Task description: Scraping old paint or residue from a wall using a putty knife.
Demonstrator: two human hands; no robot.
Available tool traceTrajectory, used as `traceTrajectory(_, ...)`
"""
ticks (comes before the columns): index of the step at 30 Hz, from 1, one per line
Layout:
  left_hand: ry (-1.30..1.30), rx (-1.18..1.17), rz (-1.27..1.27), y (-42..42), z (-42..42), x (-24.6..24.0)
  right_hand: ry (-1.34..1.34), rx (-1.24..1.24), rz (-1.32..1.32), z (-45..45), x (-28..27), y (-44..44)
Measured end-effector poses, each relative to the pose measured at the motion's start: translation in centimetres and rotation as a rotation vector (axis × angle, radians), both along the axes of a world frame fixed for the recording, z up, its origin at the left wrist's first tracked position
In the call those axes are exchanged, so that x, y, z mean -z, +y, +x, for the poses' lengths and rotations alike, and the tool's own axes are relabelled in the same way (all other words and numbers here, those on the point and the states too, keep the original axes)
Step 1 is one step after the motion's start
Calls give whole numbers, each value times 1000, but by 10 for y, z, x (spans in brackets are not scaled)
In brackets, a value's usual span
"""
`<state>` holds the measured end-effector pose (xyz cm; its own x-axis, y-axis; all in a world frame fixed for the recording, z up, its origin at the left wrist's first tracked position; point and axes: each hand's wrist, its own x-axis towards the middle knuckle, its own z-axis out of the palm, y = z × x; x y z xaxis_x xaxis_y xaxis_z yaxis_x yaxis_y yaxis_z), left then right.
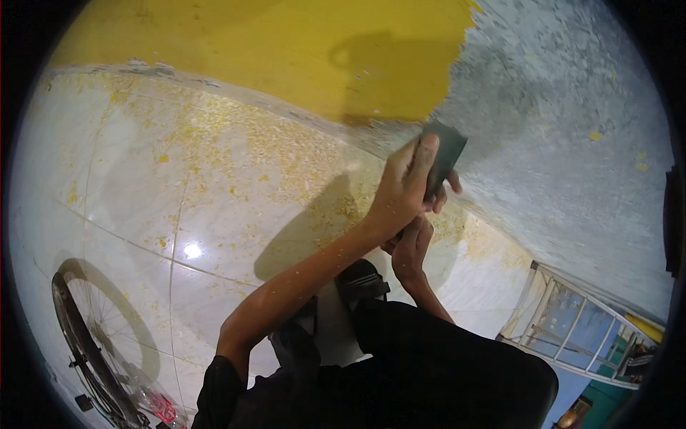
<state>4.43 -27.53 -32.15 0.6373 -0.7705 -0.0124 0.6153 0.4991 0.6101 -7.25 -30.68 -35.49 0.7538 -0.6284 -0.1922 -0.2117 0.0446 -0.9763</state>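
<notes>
My left hand (pixel 404 179) grips a dark flat scraper (pixel 449 150), its thumb pressed along the near face and its fingers curled behind. Just below, my right hand (pixel 411 249) is closed around the lower end of the same tool; whatever handle it has is hidden by the fingers. The scraper's upper edge meets the wall at the lower end of a ragged border. On one side of that border is yellow paint (pixel 278 48); on the other lies a rough grey, stripped surface (pixel 557 139).
Yellow paint flakes (pixel 289 155) litter the pale tiled floor (pixel 134 289) along the wall. A bicycle wheel (pixel 80 343) and a plastic bottle (pixel 161 407) are at lower left. To the right stands a metal-framed rack (pixel 573 327). My sandalled foot (pixel 362 281) is below my hands.
</notes>
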Motion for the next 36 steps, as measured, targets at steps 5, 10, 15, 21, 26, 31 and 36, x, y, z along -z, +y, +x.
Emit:
traceTrajectory(5,31,24,-36,0,3,-6,-27,-30,-26,6,-11,0)
traceTrajectory(10,35,-34,-61,-3,4,-3,13,-1,-127,5,-6,1)
traceTrajectory(15,55,-8,-55,-2,2,-5,18,-88,-22,0,-22,-13)
traceTrajectory(21,165,20,25,1,2,-19,570,-638,40,14,-102,-41)
traceTrajectory(26,89,14,-22,-4,3,-8,695,-586,62,26,-85,-47)
traceTrajectory(31,-40,-25,-7,-15,3,-7,419,-523,155,16,-18,-64)
traceTrajectory(36,-78,-39,36,2,16,-24,368,-352,152,40,-53,-28)
